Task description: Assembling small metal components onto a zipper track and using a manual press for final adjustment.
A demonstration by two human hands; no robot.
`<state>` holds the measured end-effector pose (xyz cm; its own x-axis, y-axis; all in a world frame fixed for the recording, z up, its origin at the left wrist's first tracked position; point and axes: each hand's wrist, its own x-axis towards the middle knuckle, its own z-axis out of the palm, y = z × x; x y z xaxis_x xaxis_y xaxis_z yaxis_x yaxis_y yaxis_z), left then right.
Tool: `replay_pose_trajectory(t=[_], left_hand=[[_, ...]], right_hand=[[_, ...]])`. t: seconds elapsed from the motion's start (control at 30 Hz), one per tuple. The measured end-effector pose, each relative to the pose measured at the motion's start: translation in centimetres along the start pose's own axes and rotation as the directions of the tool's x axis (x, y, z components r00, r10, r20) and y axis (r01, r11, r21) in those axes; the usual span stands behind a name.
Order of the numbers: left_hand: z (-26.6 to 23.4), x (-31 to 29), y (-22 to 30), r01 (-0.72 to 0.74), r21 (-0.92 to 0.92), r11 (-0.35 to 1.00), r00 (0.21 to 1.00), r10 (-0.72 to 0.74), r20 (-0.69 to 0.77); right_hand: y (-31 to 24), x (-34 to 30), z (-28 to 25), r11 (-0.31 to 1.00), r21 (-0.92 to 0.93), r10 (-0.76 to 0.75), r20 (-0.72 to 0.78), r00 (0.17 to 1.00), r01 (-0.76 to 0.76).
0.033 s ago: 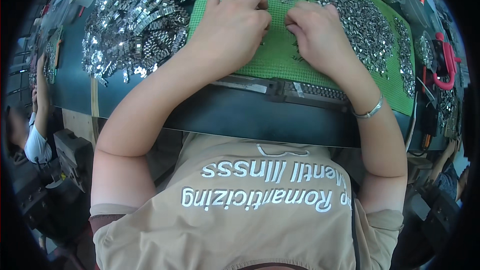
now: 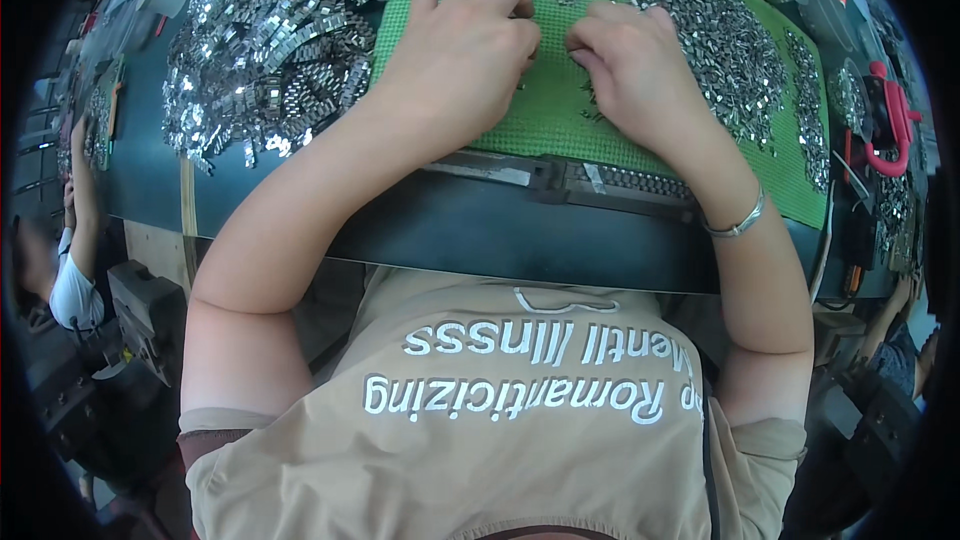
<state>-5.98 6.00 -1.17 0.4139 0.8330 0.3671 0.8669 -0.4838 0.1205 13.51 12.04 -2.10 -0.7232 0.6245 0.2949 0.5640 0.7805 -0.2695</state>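
My left hand [image 2: 462, 50] is over the green ribbed mat [image 2: 560, 130], its fingers curled inward. A gold ring is on one finger. Facing it across a small gap, my right hand [image 2: 632, 65] has thumb and forefinger pinched together, with a silver bracelet [image 2: 742, 216] at the wrist. Whatever either hand holds is hidden or too small to make out. Small metal pieces [image 2: 735, 55] lie scattered on the mat beyond and right of my right hand. Along the mat's near edge runs a dark narrow fixture [image 2: 549, 180], its right part filled with a row of small metal pieces.
A large heap of shiny linked metal strips [image 2: 290, 50] covers the dark table left of the mat. At the right stands a pink-red clamp-like tool [image 2: 888, 125] near clear plastic tubs. Other people's arms [image 2: 84, 180] show at the far left and far right.
Both hands keep practically the same place and pose; my right hand sits a hair further left.
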Motion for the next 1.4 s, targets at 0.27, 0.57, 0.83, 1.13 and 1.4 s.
replay_pose_trajectory(t=[0.27, 0.57, 0.83, 1.13, 1.4], left_hand=[[-0.3, -0.5, -0.4, -0.003, -0.054, 0.999, 1.0, 0.003, -0.01], [-0.8, 1.7, 0.2, -0.103, 0.026, 0.994, 0.989, 0.1, 0.112], [-0.8, 1.4, 0.2, -0.238, -0.007, 0.971, 0.971, 0.238, -0.015], [-0.8, -0.5, 6.9, -0.031, -0.379, 0.925, 0.992, 0.076, 0.104], [-0.2, -1.3, 7.5, -0.149, -0.308, 0.94, 0.985, 0.169, 0.039]], right_hand=[[0.4, -0.8, -0.2, 0.994, 0.051, -0.09, -0.051, 0.995, 0.093], [-1.1, -1.0, -1.2, 0.999, -0.029, -0.047, -0.052, 0.998, 0.046], [-3.7, -10.5, -3.7, 0.961, 0.258, 0.121, -0.069, 0.99, -0.099], [-4.0, -10.7, -2.7, 0.979, 0.162, 0.135, -0.044, 0.99, -0.126], [-3.3, -10.1, -2.7, 0.928, 0.342, 0.193, -0.108, 0.975, -0.146]])
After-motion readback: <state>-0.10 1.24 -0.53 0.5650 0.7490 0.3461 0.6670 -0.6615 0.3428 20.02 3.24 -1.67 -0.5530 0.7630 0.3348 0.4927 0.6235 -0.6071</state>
